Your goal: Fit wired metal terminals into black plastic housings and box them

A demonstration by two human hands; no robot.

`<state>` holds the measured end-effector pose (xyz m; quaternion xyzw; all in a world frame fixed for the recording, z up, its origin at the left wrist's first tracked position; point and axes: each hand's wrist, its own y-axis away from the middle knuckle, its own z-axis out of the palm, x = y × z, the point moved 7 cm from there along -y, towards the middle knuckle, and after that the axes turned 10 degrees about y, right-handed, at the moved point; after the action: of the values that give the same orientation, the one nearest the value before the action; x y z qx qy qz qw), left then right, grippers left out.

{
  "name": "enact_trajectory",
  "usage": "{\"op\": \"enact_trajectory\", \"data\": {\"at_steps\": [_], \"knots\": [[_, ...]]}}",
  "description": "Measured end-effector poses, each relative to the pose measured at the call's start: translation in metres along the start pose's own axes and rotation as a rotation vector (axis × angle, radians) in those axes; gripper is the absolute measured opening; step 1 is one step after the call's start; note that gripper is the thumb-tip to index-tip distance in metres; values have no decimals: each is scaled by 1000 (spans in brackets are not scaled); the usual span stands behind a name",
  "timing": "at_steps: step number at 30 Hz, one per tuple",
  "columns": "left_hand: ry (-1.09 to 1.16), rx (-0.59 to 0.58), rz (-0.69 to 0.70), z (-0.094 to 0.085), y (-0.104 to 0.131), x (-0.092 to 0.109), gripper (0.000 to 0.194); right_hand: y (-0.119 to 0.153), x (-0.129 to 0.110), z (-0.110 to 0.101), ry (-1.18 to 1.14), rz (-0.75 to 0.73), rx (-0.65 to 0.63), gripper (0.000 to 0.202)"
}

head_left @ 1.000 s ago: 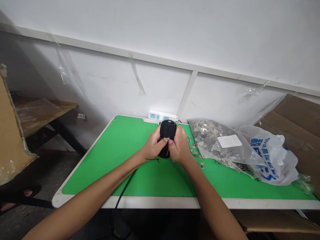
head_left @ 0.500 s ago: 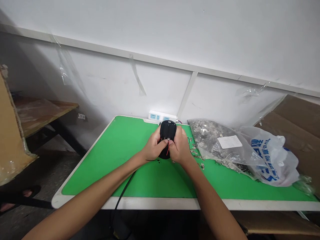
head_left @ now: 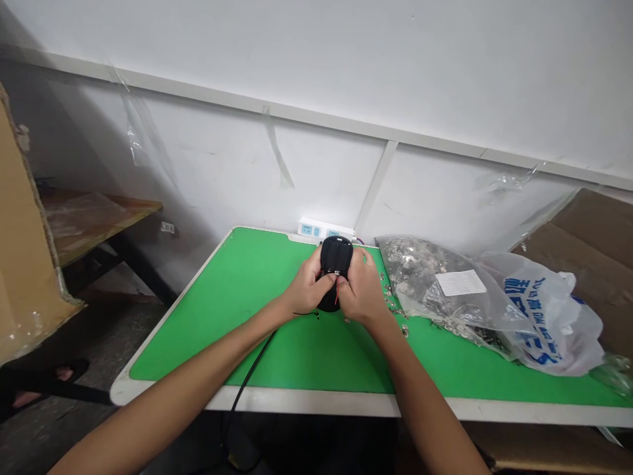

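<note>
A black oval casing [head_left: 337, 254] is held upright above the green table mat [head_left: 208, 297], its hollow inner side facing me. My left hand [head_left: 310, 284] grips its left side and my right hand [head_left: 362, 285] its right side. Both thumbs press on a small metal piece [head_left: 337, 272] near the middle of the casing. A short red wire [head_left: 337, 290] hangs beside my right thumb. A thin black wire [head_left: 305, 313] shows below my left hand. The fingers behind the casing are hidden.
Small metal parts [head_left: 405, 330] lie right of my right hand. Beyond them are a clear bag of metal pieces [head_left: 420, 264] and a white plastic bag [head_left: 568, 336]. A power strip [head_left: 316, 229] sits at the back edge. A black cable [head_left: 247, 376] crosses the front edge.
The whole view has shifted slightly, so things appear a little further right. Both hands keep hold of the casing, and the thumbs remain at the metal piece.
</note>
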<state>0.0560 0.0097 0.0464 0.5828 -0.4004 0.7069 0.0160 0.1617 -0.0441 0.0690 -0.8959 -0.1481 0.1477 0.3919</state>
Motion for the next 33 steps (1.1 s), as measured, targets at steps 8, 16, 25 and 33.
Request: {"op": "enact_trajectory", "data": {"at_steps": [8, 16, 25, 33], "knots": [[-212, -88, 61, -3, -4, 20, 33, -1, -6, -8, 59, -12, -27, 36], [-208, -113, 71, -3, -3, 19, 35, 1, -6, -7, 54, -26, 13, 35], [-159, -87, 77, 1, 0, 16, 33, 3, -3, -3, 41, -6, 13, 26], [-129, -93, 40, 4, 3, 10, 37, 7, 3, 1, 12, 29, 4, 25]]}}
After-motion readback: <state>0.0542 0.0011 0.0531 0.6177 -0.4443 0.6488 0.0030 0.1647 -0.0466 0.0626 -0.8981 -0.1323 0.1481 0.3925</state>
